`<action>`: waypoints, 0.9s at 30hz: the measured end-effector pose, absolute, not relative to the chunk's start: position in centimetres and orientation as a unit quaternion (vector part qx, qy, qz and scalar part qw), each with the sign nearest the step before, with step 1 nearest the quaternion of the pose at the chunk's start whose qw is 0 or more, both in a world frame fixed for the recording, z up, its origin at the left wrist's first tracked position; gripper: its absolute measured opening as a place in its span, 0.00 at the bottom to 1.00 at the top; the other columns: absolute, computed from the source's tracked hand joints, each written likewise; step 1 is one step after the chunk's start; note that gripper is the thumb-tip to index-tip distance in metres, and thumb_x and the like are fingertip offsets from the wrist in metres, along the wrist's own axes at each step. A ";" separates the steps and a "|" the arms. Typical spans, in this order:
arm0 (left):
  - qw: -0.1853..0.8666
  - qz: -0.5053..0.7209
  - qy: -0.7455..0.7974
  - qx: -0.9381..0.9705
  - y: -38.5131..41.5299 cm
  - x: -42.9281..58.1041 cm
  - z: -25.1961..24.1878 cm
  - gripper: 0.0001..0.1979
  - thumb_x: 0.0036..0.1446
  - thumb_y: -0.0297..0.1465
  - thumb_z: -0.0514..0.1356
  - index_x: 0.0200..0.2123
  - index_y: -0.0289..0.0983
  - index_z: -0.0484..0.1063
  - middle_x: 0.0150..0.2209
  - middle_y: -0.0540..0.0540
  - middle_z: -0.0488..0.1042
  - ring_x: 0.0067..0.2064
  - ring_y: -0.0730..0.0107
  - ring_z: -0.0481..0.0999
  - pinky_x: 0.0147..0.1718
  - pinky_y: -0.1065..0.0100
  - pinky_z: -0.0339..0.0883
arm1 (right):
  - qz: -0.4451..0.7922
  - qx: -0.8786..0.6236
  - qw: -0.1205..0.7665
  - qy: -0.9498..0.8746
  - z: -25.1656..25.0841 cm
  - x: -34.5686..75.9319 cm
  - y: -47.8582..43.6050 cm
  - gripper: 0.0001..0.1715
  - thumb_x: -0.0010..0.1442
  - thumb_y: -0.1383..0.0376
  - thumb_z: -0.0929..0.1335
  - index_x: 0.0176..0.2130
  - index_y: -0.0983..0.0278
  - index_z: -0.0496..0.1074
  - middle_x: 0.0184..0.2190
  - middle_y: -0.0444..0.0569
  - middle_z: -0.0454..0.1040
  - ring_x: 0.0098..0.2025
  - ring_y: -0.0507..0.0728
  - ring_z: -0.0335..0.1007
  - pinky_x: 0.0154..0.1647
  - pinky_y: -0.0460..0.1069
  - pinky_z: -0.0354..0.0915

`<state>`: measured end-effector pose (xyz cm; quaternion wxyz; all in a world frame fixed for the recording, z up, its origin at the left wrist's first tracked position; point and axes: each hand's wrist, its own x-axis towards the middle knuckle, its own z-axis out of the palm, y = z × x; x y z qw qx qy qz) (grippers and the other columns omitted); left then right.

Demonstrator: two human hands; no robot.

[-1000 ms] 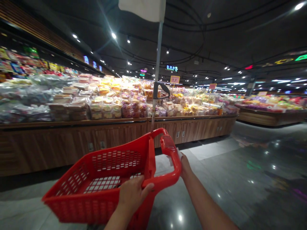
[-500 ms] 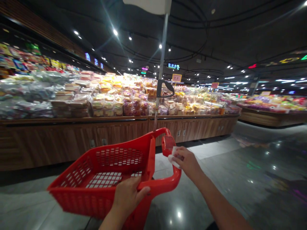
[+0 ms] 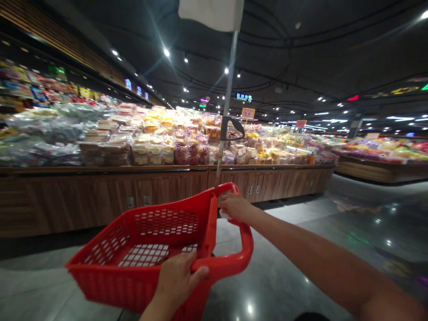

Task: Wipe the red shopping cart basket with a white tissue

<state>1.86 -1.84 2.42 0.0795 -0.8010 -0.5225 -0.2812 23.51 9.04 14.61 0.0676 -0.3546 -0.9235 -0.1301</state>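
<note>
A red plastic shopping cart stands before me, its basket walls perforated and its floor a grid. My left hand is closed on the near corner, where the basket rim meets the looped handle. Over the handle's far upper part lies my right hand, fingers bent around it. A bit of white tissue shows beneath those fingers, pressed at the handle; the rest of it is hidden. The right hand covers the dark panel on the handle.
Behind the cart runs a long wooden display counter piled with bagged baked goods. A metal pole with a white board rises by the cart's far side. Another produce-like display stands at right across the shiny tiled floor.
My right hand has moved up and away along the handle with the tissue, now covering the dark panel. The left hand stays on the cart's corner. The view has tilted slightly upward.
</note>
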 end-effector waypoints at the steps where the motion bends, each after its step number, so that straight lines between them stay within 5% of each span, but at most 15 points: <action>1: 0.085 -0.284 -0.520 -0.801 -1.8 1.8 2.4 0.25 0.56 0.52 0.47 0.22 0.39 0.65 0.21 0.49 0.73 0.25 0.66 0.73 0.23 0.69 0.52 | -0.126 -0.360 0.072 -0.922 14.8 23.6 9.2 0.09 0.58 0.72 0.64 0.32 0.70 0.75 0.36 0.56 0.75 0.39 0.57 0.69 0.42 0.50 0.61; 6: 0.105 -0.290 -0.511 -0.802 -1.8 1.2 2.1 0.26 0.56 0.54 0.46 0.21 0.39 0.64 0.20 0.50 0.72 0.23 0.68 0.72 0.22 0.69 0.51 | -0.073 -0.313 0.060 -0.945 15.7 24.6 9.5 0.06 0.55 0.67 0.69 0.28 0.63 0.77 0.27 0.45 0.76 0.32 0.54 0.69 0.35 0.45 0.60; 13: 0.119 -0.309 -0.494 -0.804 -1.4 0.8 1.9 0.27 0.55 0.54 0.45 0.19 0.39 0.62 0.19 0.50 0.71 0.22 0.69 0.71 0.22 0.69 0.51 | -0.062 -0.344 0.113 -0.930 15.8 25.1 10.2 0.12 0.58 0.72 0.64 0.30 0.67 0.77 0.30 0.50 0.77 0.33 0.55 0.69 0.39 0.48 0.60; 18: 0.123 -0.324 -0.481 -0.805 -1.5 0.3 1.9 0.28 0.55 0.55 0.44 0.19 0.39 0.63 0.18 0.49 0.71 0.21 0.69 0.71 0.21 0.70 0.53 | -0.019 -0.291 0.105 -0.951 15.6 24.8 9.5 0.06 0.54 0.68 0.69 0.29 0.61 0.78 0.26 0.43 0.77 0.31 0.52 0.69 0.33 0.43 0.60; 27: 0.094 -0.328 -0.473 -0.812 -1.1 -0.9 2.2 0.29 0.54 0.55 0.45 0.23 0.39 0.69 0.20 0.48 0.72 0.23 0.68 0.72 0.23 0.70 0.59 | -0.050 -0.379 0.301 -0.873 12.4 27.7 7.5 0.10 0.62 0.68 0.63 0.34 0.64 0.75 0.33 0.49 0.76 0.37 0.55 0.69 0.42 0.49 0.62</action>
